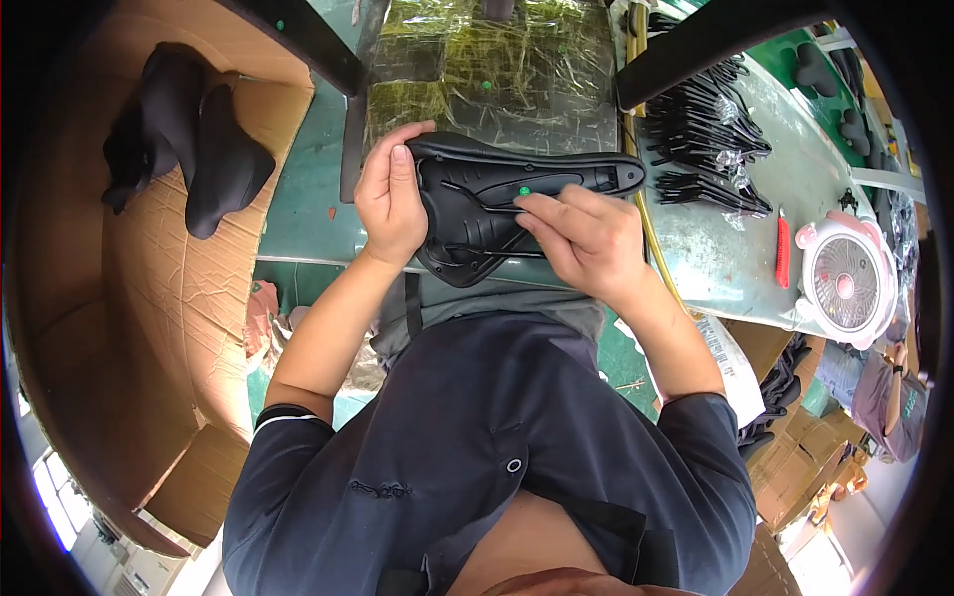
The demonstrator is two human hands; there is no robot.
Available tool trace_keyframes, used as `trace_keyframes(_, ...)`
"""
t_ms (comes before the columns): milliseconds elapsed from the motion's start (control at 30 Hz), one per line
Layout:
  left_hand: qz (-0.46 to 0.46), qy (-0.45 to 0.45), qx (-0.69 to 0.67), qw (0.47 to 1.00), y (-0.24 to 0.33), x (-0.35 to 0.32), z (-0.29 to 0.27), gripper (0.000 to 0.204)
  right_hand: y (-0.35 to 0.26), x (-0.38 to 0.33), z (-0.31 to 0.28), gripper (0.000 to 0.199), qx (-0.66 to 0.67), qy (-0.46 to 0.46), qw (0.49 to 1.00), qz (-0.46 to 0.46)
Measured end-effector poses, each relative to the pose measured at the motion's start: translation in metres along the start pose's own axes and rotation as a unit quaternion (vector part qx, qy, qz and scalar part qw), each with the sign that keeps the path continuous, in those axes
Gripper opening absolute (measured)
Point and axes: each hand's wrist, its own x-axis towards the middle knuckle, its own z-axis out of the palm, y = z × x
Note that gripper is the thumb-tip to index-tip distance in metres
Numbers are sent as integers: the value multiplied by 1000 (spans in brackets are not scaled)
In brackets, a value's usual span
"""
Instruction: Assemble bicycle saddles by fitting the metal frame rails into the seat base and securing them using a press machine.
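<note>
A black bicycle saddle point(472, 214) lies underside up at the near edge of the bench, its wide end to the left and its narrow nose to the right. My left hand point(394, 204) grips the wide end, with the thumb along its rim and the other fingers partly hidden behind it. Over the saddle's middle, my right hand point(591, 238) is closed in a pinch on a thin black saddle rail point(467, 194). Part of the rail is covered by my right fingers, and I cannot tell whether its ends are seated.
A cardboard box point(214, 328) at the left contains black saddles point(227, 164). Dark frame bars cross above a film-wrapped board point(487, 84). On the right of the bench are bundled black rails point(706, 139), a red-handled tool point(783, 248) and a small fan point(845, 273). Another person point(889, 397) is at the far right.
</note>
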Motion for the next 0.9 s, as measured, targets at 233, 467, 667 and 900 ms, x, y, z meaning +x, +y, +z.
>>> trace_keyframes(233, 5, -8, 7, 1000, -3, 2, -1, 30, 2, 26, 10, 16, 15, -8, 998, -61)
trace_keyframes(467, 19, -17, 37, 999, -1, 6, -4, 28, 10, 49, 13, 13, -23, -21, 995, -99)
trace_keyframes(667, 273, -125, 251, 920, 18, 18, -19, 61, 31, 76, -19, 30, -63, 11, 975, -211)
trace_keyframes(900, 149, -39, 360, 920, 52, 11, 25, 48, 0, 40, 24, 77, -43, 16, 984, 171)
